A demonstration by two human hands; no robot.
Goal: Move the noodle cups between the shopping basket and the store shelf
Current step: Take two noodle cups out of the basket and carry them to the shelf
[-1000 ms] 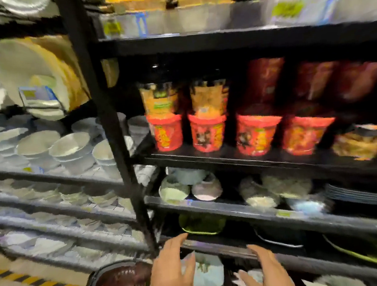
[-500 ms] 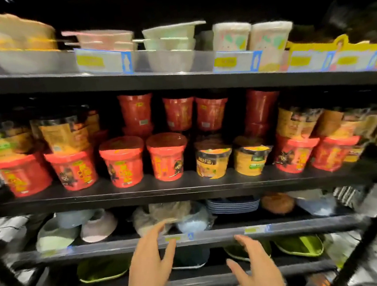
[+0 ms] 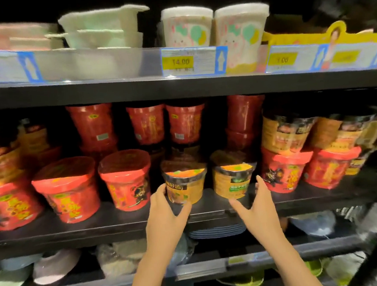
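Fingers of the left hand (image 3: 164,215) curl round the bottom of one yellow noodle cup (image 3: 184,185) on the black store shelf (image 3: 113,227), thumb on its right side. Just right of those fingers stands a second yellow cup (image 3: 233,180). Fingers of the right hand (image 3: 258,208) are spread wide and straight, close to that second cup but holding nothing. Left of both hands sit red cups (image 3: 127,180)
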